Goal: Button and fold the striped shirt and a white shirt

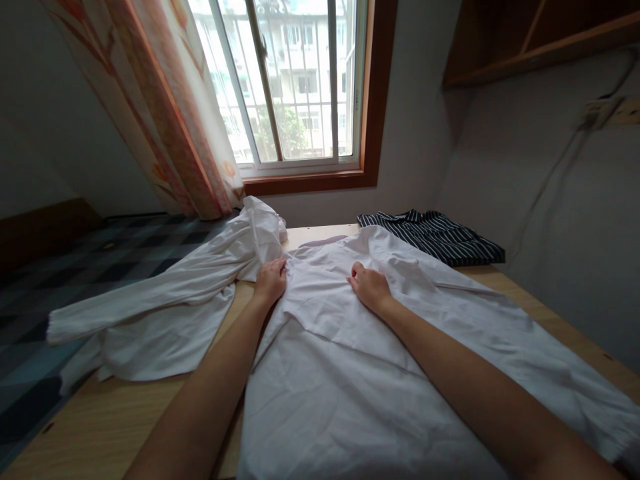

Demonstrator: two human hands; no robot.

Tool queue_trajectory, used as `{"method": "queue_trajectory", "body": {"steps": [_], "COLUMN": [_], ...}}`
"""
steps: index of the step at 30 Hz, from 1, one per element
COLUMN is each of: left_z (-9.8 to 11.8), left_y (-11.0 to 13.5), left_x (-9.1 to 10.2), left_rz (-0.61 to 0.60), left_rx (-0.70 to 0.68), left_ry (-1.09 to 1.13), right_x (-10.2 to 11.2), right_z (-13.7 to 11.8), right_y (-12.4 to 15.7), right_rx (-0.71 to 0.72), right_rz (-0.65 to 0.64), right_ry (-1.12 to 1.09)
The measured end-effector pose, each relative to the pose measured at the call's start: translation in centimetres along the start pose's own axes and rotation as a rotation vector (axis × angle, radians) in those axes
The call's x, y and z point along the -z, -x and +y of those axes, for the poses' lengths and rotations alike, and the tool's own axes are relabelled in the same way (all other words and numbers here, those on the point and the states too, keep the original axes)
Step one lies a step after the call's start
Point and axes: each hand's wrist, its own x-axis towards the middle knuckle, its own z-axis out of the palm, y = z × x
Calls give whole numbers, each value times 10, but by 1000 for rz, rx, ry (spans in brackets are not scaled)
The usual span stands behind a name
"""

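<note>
A white shirt [325, 373] lies spread across the wooden table in front of me, one sleeve stretching toward the lower right. At its upper left edge, my left hand [271, 279] is closed on the fabric. My right hand [370, 287] rests on the upper middle of the same shirt with curled fingers, seemingly pinching the cloth; the fingertips are partly hidden. Just left of my left hand is a second white garment [165, 313], rumpled, with a long sleeve reaching left over the table edge.
A folded black-and-white striped garment [440, 237] sits at the table's back right. The wooden table [125, 413] adjoins a bed with a dark checked cover [135, 247]. Behind are a curtain [170, 113] and a barred window [295, 87]. A shelf [545, 53] hangs upper right, above a socket [597, 113].
</note>
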Motion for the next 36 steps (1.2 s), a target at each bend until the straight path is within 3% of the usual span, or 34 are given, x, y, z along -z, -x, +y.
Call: {"method": "queue_trajectory", "body": {"steps": [9,15,24,29,33,36], "left_z": [7,8,5,25,47,60], "left_y": [1,-1,-3,3,10,12], "left_x": [8,1,-3,12,27,35], "left_rz": [-29,-97,-97,-111,-11,25], "left_rx": [61,61,67,51,-67,-81], "left_ry": [5,-129,-174,-237,-204,-131], "right_x": [-1,-1,-3,-5,-6,-8], "right_z": [4,8,21,20,19,20], "right_y": [-2,-3,-5,-3,-3,-4], "right_rx": [27,80,147,167,186,182], "right_rz": [-4,-4,3,28,42,45], "right_ry": [-42,-29,-152,-161,-164,-166]}}
